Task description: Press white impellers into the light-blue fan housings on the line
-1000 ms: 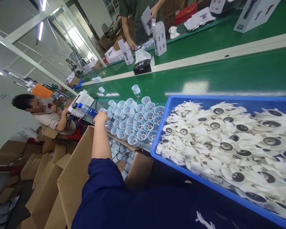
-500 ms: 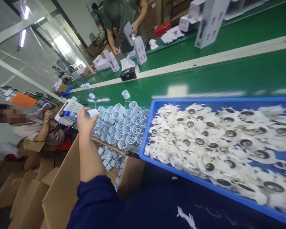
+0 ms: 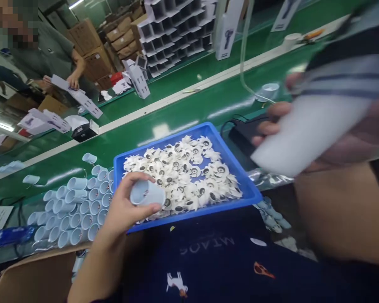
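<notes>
My left hand (image 3: 126, 206) is closed around a light blue plastic cup-shaped housing (image 3: 148, 193), its open end facing left, with something small and reddish inside. It is over the near left part of a blue tray (image 3: 255, 195) heaped with white fan impellers (image 3: 180, 174), several with dark round hubs. At the right, close to the camera, my right hand (image 3: 350, 143) is smeared by motion, fingers wrapped round a pale, whitish object (image 3: 316, 134) with dark bands above it. I cannot make out what that object is. Rows of similar blue housings (image 3: 78, 210) stand left of the tray.
A green bench (image 3: 177, 109) runs across. Behind it a person (image 3: 57, 59) handles a white carton; stacked open cartons (image 3: 177, 33) stand nearby. A black tissue box (image 3: 85, 131) sits on the bench. A dark device (image 3: 243, 134) lies beyond the tray, a cardboard box (image 3: 34, 273) lower left.
The view has swung right. My left hand has carried the blue housing from beside the rows to over the tray. My right hand with the pale object has come into view.
</notes>
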The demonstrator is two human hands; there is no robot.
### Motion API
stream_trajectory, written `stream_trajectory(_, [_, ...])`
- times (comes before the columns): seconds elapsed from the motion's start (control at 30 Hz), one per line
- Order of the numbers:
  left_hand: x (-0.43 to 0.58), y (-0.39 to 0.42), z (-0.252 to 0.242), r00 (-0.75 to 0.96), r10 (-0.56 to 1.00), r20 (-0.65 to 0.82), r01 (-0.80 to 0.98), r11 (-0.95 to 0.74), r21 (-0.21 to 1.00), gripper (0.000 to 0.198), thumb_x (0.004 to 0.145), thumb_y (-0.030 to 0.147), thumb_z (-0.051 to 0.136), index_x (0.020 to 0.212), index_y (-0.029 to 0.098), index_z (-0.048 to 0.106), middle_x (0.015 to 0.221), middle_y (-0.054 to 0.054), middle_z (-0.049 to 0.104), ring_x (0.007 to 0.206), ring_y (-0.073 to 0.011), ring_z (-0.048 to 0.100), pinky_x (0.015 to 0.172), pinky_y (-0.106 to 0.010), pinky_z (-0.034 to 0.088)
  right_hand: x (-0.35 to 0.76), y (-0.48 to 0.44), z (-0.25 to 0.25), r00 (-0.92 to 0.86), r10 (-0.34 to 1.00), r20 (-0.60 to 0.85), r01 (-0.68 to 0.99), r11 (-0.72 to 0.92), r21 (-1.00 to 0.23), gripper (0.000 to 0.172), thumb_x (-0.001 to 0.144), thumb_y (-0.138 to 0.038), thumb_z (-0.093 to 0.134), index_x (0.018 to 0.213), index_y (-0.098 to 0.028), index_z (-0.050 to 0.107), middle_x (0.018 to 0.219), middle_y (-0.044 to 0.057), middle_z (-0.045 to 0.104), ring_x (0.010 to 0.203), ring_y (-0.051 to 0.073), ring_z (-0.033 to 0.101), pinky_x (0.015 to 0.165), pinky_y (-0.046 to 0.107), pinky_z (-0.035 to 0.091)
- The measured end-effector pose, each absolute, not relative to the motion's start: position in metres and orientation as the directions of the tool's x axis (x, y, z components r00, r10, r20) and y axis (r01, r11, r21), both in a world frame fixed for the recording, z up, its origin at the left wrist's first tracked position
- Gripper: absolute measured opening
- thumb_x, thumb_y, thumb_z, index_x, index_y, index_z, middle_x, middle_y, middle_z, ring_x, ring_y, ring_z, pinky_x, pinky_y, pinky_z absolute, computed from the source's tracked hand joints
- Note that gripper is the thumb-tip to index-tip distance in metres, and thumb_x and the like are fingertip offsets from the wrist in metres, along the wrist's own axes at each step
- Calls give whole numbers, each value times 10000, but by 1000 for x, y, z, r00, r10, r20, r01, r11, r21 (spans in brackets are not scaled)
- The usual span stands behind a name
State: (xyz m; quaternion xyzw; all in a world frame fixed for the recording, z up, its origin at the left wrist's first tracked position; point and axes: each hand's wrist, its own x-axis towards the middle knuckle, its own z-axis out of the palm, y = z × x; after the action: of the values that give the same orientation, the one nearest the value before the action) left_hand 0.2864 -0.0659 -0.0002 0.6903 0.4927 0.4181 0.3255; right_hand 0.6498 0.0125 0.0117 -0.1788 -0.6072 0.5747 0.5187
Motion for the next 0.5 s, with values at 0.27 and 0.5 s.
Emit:
stream_trajectory(0.27, [392,-56,-28,351,884,308,594,-464,657,533,700,249,843,1164,236,580,1083,-49,687,995,-232,674,868,-368,548,570,-1,43,-197,948,251,-722,33,-691,680,517,-505,923,1031,-230,574,795,-21,639,637,177,640,567,300,589])
stream_trajectory(0.5, [408,-63,-19,364,900,239,569,-418,708,314,711,271,834,926,209,614,864,-8,678,748,-179,642,632,-278,505,562,-9,16,-202,914,351,-709,111,-696,368,756,-412,833,901,-185,582,850,17,657,694,174,647,588,276,574])
